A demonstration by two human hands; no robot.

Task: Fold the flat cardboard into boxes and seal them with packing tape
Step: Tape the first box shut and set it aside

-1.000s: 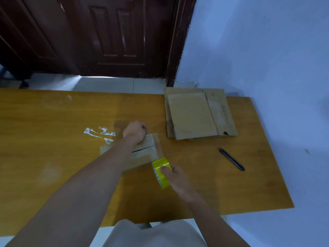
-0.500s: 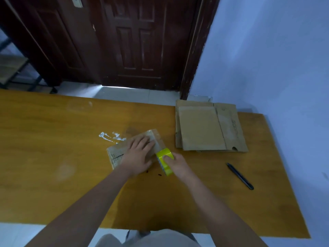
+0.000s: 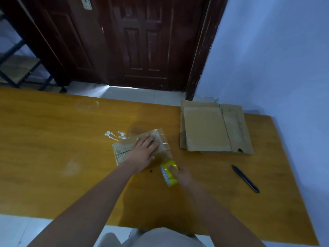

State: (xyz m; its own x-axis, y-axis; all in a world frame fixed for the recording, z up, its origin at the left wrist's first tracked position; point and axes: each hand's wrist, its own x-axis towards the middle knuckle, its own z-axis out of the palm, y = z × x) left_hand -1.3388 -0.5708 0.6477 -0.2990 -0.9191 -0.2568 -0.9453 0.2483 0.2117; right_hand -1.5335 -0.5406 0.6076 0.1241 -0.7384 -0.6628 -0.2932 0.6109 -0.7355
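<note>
Brown cardboard is what I see under my left hand (image 3: pixel 143 152): a small box (image 3: pixel 140 147) lying flat on the wooden table (image 3: pixel 53 139), near the middle and a bit toward the far edge. My left hand lies flat on top of the box with its fingers straight and spread, pressing down. A strip of clear tape (image 3: pixel 164 142) shines on the box's right end, and it runs down toward the tape roll (image 3: pixel 169 172).

My right hand (image 3: pixel 180 175) holds that yellow roll just in front of the box, on the near right side of it. The fingers are curled round the roll and the thumb sits on top. The roll stands on its edge, tilted a little.

A stack of flat cardboard (image 3: pixel 210 129) lies at the far right corner of the table, well apart from the box. Its top sheet is plain and the sheet below sticks out on the right.

A black pen (image 3: pixel 245 178) lies near the right edge, closer to me than the stack.

Some white scraps (image 3: pixel 114 135) are stuck to the table just left of the box's far corner.
</note>
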